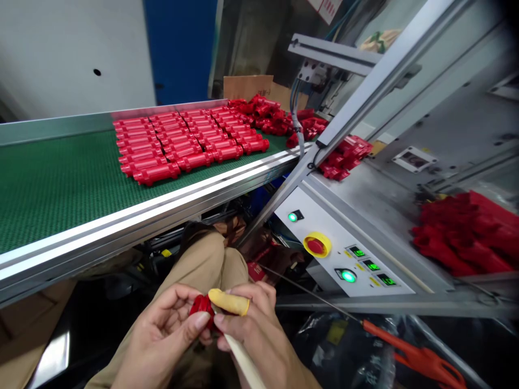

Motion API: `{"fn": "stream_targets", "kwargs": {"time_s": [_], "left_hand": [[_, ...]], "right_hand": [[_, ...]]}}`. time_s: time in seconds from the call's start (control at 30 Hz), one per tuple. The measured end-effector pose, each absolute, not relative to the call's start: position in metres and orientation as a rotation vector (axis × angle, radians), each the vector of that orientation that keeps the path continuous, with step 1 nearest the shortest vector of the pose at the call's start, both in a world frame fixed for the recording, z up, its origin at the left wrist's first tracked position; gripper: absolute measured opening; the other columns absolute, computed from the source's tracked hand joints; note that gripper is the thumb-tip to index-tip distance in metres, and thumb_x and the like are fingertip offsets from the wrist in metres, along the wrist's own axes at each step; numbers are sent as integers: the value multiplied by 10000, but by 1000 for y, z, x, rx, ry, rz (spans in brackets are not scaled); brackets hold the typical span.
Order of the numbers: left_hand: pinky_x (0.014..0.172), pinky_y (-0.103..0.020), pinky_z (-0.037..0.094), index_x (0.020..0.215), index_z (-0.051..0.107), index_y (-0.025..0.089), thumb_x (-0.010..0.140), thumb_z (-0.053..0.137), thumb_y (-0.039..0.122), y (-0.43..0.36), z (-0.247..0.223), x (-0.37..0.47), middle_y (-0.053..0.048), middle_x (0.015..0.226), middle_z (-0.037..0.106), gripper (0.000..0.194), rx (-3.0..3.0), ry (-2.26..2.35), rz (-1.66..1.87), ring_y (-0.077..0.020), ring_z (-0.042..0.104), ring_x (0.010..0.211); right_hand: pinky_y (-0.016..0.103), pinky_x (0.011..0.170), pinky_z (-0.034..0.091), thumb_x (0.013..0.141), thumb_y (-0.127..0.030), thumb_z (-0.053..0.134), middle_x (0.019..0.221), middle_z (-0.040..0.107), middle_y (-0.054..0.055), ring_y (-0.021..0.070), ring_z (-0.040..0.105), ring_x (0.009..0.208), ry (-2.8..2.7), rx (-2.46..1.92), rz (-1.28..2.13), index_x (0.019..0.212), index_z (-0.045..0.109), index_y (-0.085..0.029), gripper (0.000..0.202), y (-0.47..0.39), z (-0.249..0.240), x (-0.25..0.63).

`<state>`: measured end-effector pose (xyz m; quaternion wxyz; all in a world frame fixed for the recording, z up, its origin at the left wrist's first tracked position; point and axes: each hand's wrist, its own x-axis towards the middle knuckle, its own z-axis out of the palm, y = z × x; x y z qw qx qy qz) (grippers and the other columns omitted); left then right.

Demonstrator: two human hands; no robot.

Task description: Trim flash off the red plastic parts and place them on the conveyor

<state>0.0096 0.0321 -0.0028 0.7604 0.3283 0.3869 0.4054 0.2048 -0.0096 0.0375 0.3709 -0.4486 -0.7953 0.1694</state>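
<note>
Low in front of my lap, my left hand [162,329] pinches a small red plastic part [199,306] between thumb and fingers. My right hand [259,329] is closed around a slim cream-handled tool [242,361], its narrow grey tip against or very near the red part. A yellow finger cot [229,301] covers one right finger, which rests at the part's edge. My fingers hide much of the part and the tool's tip, so exact contact cannot be made out.
Rows of red tubular parts [190,138] lie on a green conveyor belt [68,178], with a loose heap [267,113] behind. At right stand an aluminium frame post [365,102] and a control panel with a red stop button [317,246]. An orange-handled tool [421,359] lies below.
</note>
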Motion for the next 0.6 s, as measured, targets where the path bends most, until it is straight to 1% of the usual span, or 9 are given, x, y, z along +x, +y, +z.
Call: {"fn": "stream_targets", "kwargs": {"time_s": [0.03, 0.1, 0.17, 0.23, 0.33, 0.4, 0.5, 0.6], "left_hand": [[659, -271, 597, 938, 739, 219, 816, 873, 335, 32, -2, 9, -7, 743, 772, 214, 710, 836, 884, -171, 714, 646], [652, -247, 585, 928, 746, 211, 813, 875, 345, 33, 1, 9, -10, 730, 775, 219, 692, 816, 881, -159, 710, 631], [647, -235, 575, 925, 755, 207, 811, 874, 359, 35, 5, 10, -19, 735, 782, 224, 659, 788, 879, -154, 709, 622], [643, -236, 572, 926, 763, 205, 796, 884, 377, 36, 9, 12, -26, 742, 785, 247, 622, 764, 883, -158, 711, 620], [636, -247, 573, 931, 775, 192, 754, 911, 402, 36, 15, 15, -28, 724, 771, 307, 574, 759, 901, -168, 706, 613], [632, -250, 573, 926, 778, 181, 737, 923, 399, 36, 16, 16, -33, 718, 768, 322, 570, 766, 905, -170, 701, 607], [643, -249, 580, 933, 783, 184, 752, 919, 348, 35, 13, 15, -39, 750, 782, 279, 611, 776, 893, -169, 710, 624], [655, -245, 588, 931, 789, 195, 774, 905, 307, 35, 9, 13, -34, 766, 782, 224, 644, 781, 896, -164, 716, 642]], "right_hand": [[471, 1009, 428, 1040, -160, 605, 1161, 729, 78, 270, 613, 1147, -1911, -1154, 486, 1259, 620, -252, 238, -11, 34, 203], [434, 969, 486, 1053, -325, 620, 1165, 722, 66, 263, 643, 1120, -1607, -1162, 659, 1186, 670, -290, 146, -13, 28, 201], [399, 944, 527, 1032, -445, 642, 1199, 724, 72, 259, 671, 1122, -1356, -1153, 870, 1135, 704, -301, 188, -15, 24, 201], [371, 947, 544, 1023, -455, 656, 1207, 743, 74, 247, 696, 1129, -1166, -1109, 1042, 1114, 715, -300, 190, -16, 24, 204], [335, 947, 553, 1016, -442, 674, 1187, 768, 58, 224, 716, 1125, -1023, -1052, 1158, 1107, 720, -308, 168, -15, 26, 208], [331, 950, 549, 1003, -450, 694, 1178, 776, 53, 225, 711, 1129, -1098, -1076, 1084, 1097, 741, -311, 175, -14, 29, 208], [368, 956, 519, 990, -423, 722, 1083, 797, 56, 234, 707, 1053, -1410, -1126, 772, 1102, 774, -299, 174, -12, 37, 205], [390, 866, 493, 1023, -395, 680, 998, 783, 52, 225, 678, 928, -1624, -1109, 567, 1145, 762, -274, 190, -9, 42, 203]]}}
